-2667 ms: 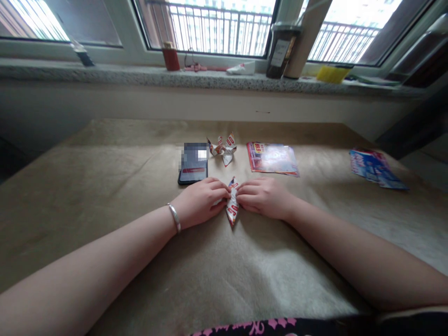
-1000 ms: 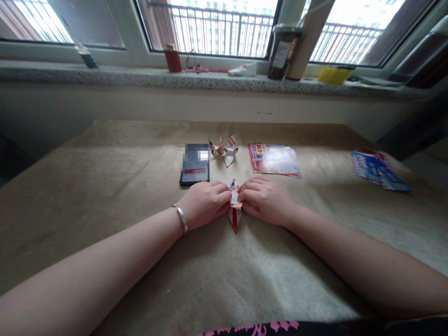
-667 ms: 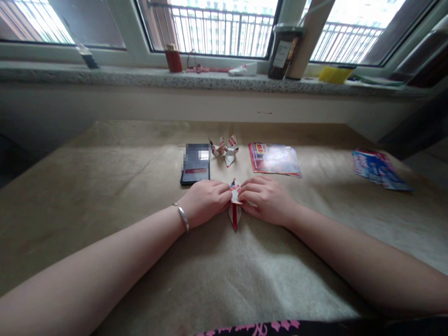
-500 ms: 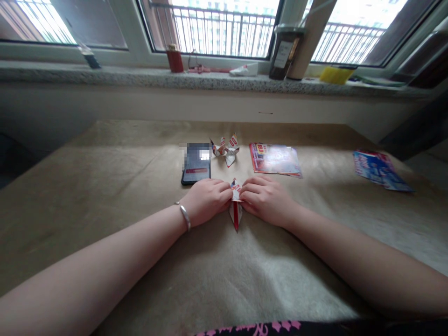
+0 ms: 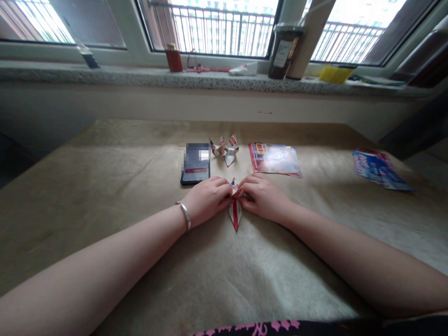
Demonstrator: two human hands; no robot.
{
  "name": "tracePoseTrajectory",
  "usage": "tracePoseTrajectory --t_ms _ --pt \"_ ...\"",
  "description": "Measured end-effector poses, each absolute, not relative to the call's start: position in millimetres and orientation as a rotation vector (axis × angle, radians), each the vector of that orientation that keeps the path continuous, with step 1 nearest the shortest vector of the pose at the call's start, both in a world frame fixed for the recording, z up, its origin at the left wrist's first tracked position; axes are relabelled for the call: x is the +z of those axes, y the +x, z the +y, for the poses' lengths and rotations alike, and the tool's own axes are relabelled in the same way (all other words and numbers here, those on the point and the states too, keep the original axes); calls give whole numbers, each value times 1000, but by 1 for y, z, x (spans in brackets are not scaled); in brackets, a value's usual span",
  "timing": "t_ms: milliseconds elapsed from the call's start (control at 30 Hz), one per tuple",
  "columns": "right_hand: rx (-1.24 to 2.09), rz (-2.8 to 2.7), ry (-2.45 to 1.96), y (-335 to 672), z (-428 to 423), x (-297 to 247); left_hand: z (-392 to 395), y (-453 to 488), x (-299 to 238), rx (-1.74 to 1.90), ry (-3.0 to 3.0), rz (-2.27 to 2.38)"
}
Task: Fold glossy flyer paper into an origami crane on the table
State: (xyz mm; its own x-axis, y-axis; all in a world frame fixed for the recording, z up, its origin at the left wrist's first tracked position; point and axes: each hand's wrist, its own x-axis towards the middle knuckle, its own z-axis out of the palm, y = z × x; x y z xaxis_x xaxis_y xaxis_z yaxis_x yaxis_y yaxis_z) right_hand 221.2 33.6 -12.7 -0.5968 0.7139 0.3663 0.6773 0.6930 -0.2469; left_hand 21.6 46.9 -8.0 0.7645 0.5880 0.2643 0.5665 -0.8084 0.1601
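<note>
Between my hands lies a small folded paper (image 5: pixel 235 217), white with a red stripe down its pointed near end and printed on its far tip. My left hand (image 5: pixel 210 198), with a silver bracelet at the wrist, pinches its left side. On the right side, the fingers of my right hand (image 5: pixel 264 196) are closed on the same paper near its middle fold. The fingertips partly cover that fold. Just beyond stands a finished-looking origami piece (image 5: pixel 229 151) with several pointed petals, touching or very near a phone (image 5: pixel 196 163) on its left.
A stack of printed flyers (image 5: pixel 275 158) lies beyond my right hand, and blue flyers (image 5: pixel 381 170) lie farther right on the brown table (image 5: pixel 168 280). Behind the table, the stone windowsill (image 5: pixel 133 78) bears a red container (image 5: pixel 174 58), a dark canister (image 5: pixel 283 51) and a yellow item (image 5: pixel 336 73).
My right fingers have shifted slightly and bunched closer at the paper's middle, whose upper part now looks more creased. My left hand stays almost in place.
</note>
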Motion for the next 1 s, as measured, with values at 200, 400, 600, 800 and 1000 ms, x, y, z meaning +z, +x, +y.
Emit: tracePoseTrajectory --t_ms 200,400,600,800,1000 --pt "193 -2459 -1083 222 34 -11 48 24 -10 539 2774 956" --pt "312 -2408 -1107 222 40 -13 50 25 -12 639 2618 983" --pt "344 -2375 -1123 222 43 -14 48 25 -12 632 2590 1023" --pt "401 -2328 -1133 224 44 -15 49 24 -11 632 2596 1030" --pt "391 -2318 -1181 224 45 -18 51 25 -13 615 2590 1066"
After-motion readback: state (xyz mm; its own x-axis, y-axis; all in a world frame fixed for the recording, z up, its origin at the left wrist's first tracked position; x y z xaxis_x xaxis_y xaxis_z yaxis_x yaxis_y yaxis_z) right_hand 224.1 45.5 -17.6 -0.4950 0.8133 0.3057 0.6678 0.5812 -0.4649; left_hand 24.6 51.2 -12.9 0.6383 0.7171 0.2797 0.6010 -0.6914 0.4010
